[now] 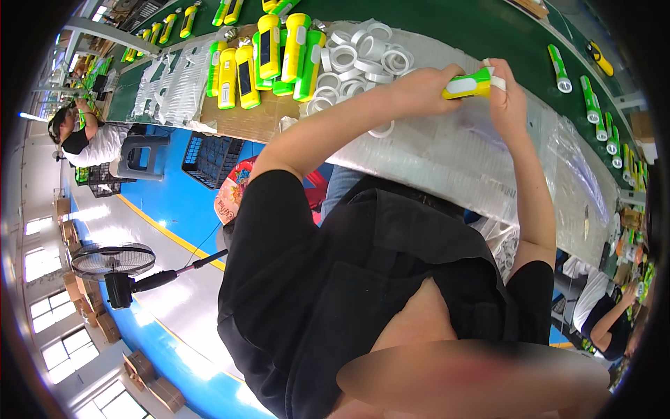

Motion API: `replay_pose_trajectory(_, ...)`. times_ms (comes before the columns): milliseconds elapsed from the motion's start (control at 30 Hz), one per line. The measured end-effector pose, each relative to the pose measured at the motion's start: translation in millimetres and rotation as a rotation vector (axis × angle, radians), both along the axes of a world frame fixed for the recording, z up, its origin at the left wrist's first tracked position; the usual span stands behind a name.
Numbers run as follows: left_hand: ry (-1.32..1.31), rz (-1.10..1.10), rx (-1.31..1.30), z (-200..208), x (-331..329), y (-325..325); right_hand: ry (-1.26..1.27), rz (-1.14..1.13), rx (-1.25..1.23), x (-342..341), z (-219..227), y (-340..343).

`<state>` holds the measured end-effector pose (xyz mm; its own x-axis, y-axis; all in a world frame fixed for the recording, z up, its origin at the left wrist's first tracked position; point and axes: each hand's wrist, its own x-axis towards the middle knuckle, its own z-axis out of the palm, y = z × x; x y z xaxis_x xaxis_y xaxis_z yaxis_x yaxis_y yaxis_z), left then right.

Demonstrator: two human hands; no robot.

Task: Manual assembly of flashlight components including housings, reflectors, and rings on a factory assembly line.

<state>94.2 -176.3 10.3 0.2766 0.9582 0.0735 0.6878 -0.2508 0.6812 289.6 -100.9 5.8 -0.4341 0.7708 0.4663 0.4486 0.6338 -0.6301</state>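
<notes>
Over the wrapped work surface, my left hand (430, 91) is closed around one end of a yellow and green flashlight (469, 85). My right hand (507, 105) pinches a white ring (497, 82) at the flashlight's other end. Whether the ring is fully seated there cannot be made out. Left of my hands lies a loose pile of white plastic rings (343, 57). Beyond that pile, several yellow and green flashlights (269, 59) are heaped on a piece of brown cardboard (241, 124).
A green conveyor belt (520, 42) runs along the far side, carrying flashlights (560, 68) spaced out to the right. Clear plastic wrap (447, 157) covers the table. At left are a black crate (209, 159), a grey stool (139, 157), a standing fan (115, 262) and a seated co-worker (87, 143).
</notes>
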Motion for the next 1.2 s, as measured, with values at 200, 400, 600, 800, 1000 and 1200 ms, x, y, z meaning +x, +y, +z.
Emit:
replay_pose_trajectory(200, 0.278, 0.407, 0.844, 5, -98, -17, 0.250, -0.300, 0.102, -15, -28, 112)
replay_pose_trajectory(400, 0.642, 0.828, 0.328, -28, -187, -53, -0.470, -0.722, -0.088, 62, -74, 237)
replay_pose_trajectory(600, 0.384, 0.861, 0.427, -33, -194, -44, -0.363, -0.541, 0.320, 32, -55, 184)
replay_pose_trajectory(800, -0.092, 0.697, 0.621, 5, -122, -50, 0.368, 0.383, -0.479, -50, -22, 24)
replay_pose_trajectory(1000, -0.357, 0.171, 0.500, -13, -9, -69, 0.768, 0.238, -0.686, -56, 0, -70)
replay_pose_trajectory(1200, -0.796, 0.170, 0.105, -41, 6, -42, 0.808, 0.389, -0.893, 1, -15, -116)
